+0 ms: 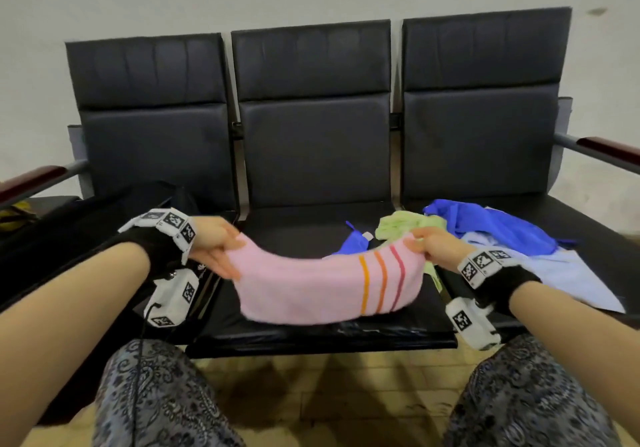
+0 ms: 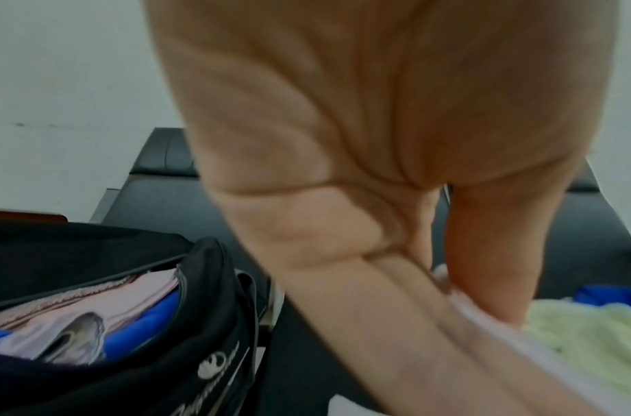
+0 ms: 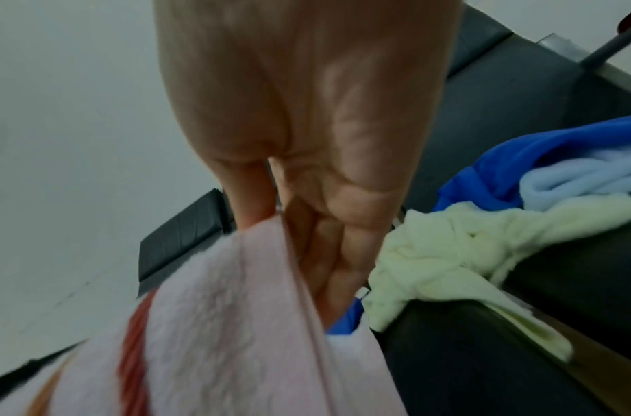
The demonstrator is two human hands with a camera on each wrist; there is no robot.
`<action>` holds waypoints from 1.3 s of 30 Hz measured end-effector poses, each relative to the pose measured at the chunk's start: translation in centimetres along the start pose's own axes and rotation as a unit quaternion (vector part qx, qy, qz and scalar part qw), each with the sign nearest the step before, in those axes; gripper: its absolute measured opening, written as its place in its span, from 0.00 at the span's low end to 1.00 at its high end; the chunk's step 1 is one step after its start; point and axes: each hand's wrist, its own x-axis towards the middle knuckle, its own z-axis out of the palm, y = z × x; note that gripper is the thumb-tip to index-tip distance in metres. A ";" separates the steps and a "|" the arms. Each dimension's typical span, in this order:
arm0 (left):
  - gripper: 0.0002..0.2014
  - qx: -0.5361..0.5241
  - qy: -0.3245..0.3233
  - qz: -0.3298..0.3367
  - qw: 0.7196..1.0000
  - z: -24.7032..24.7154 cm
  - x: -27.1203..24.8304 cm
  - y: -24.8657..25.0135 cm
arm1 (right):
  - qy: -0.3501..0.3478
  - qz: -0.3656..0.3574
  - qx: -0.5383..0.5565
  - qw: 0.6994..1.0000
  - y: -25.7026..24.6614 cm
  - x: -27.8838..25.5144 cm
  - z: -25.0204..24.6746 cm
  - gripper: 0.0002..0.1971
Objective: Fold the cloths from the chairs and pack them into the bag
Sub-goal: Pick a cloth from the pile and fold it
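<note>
Pink towel (image 1: 329, 283) is hanging between my grips: left hand (image 1: 214, 249) and right hand (image 1: 433, 250) are each pinching an end, keeping it taut for folding above the seat (image 1: 311, 335).

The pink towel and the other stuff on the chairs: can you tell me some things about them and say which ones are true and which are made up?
1. Both hands hold the pink towel. True: left hand, right hand.
2. The towel's stripes are near the left hand. False: near the right.
3. The black bag is empty. False: pink and blue cloth lie inside.
4. A green cloth lies on the chairs. True.
5. The blue cloth is folded. False: it lies crumpled.
</note>
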 end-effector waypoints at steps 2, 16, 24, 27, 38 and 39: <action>0.15 0.038 -0.051 -0.064 0.996 1.4 1.2 -1.5 | -0.077 0.068 -0.014 0.995 1.8 0.1 1.0 0.03; 0.10 0.098 0.110 0.067 0.987 0.9 10.5 -4.6 | -0.020 0.081 -0.096 0.992 1.4 5.0 1.9 0.11; 0.06 0.280 0.168 0.036 0.944 2.8 16.6 -6.1 | -0.051 0.097 -0.383 0.917 2.6 12.2 4.1 0.15; 0.11 0.336 0.153 0.031 0.929 3.1 17.7 -6.0 | -0.068 0.087 -0.410 0.905 3.4 13.9 4.4 0.13; 0.10 0.407 0.094 0.065 0.906 4.1 19.8 -6.1 | -0.153 0.018 -0.435 0.887 3.2 14.1 6.4 0.13; 0.12 0.401 0.087 0.067 0.909 4.2 20.0 -6.2 | -0.154 0.015 -0.438 0.886 3.2 14.3 6.5 0.13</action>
